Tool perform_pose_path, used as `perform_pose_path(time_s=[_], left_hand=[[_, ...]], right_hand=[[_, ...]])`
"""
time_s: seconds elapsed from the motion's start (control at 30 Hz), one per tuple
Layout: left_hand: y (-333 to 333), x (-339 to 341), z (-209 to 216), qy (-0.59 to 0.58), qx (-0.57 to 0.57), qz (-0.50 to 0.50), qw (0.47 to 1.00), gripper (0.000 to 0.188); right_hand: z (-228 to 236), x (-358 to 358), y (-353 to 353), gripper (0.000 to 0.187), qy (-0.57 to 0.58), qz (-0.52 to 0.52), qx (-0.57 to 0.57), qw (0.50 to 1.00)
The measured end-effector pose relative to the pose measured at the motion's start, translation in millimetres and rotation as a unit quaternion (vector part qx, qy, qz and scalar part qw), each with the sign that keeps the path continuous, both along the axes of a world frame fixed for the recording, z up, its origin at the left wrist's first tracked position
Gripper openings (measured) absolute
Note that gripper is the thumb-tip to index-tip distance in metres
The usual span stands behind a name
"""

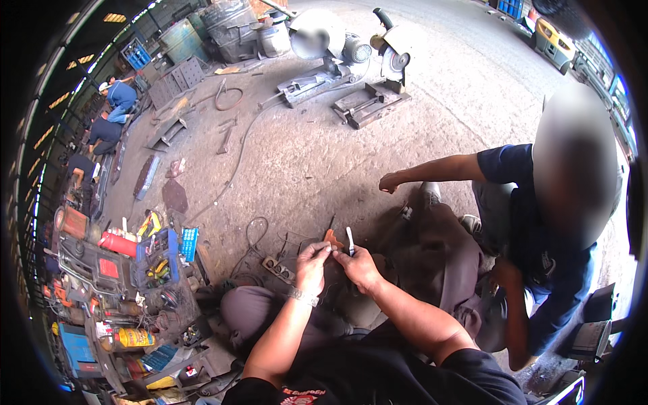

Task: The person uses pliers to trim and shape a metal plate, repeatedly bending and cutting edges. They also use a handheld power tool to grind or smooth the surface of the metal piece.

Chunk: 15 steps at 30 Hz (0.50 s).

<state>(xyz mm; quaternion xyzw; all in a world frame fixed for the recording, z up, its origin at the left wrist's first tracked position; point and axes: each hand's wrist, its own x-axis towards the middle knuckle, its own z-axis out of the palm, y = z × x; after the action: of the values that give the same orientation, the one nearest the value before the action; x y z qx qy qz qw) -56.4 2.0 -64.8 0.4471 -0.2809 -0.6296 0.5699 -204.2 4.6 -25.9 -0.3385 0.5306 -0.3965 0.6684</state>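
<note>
My left hand (312, 264) pinches a small orange-brown piece (333, 238) between thumb and fingers, just above my lap. My right hand (358, 266) sits close beside it and grips a thin white stick-like tool (349, 241) that points upward. The two hands almost touch, with the tool tip next to the orange piece. A metal watch band circles my left wrist (302, 295). I sit on the concrete floor with my grey-trousered knees (251, 310) on both sides.
A person in a dark blue shirt (533, 229) crouches close on my right, one arm stretched to the floor. A power strip (279, 269) and cables lie by my left knee. Tools, red cylinders and crates (156, 260) crowd the left. Chop saws (381, 74) stand farther ahead.
</note>
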Motion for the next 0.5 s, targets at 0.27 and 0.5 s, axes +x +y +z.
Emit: perform_pose_path(time_s=[0.27,0.5], left_hand=[[-3.1,7.0,-30.1,0.023,0.041,-0.060,0.997,0.030],[-89.8,90.1,-81.5,-0.064,0.152,0.207,0.964,0.025]], right_hand=[[-61.4,1.4,-6.4,0.023,0.083,-0.046,-0.118,0.988],[-25.9,2.5,40.1,0.009,-0.044,0.001,0.188,0.981]])
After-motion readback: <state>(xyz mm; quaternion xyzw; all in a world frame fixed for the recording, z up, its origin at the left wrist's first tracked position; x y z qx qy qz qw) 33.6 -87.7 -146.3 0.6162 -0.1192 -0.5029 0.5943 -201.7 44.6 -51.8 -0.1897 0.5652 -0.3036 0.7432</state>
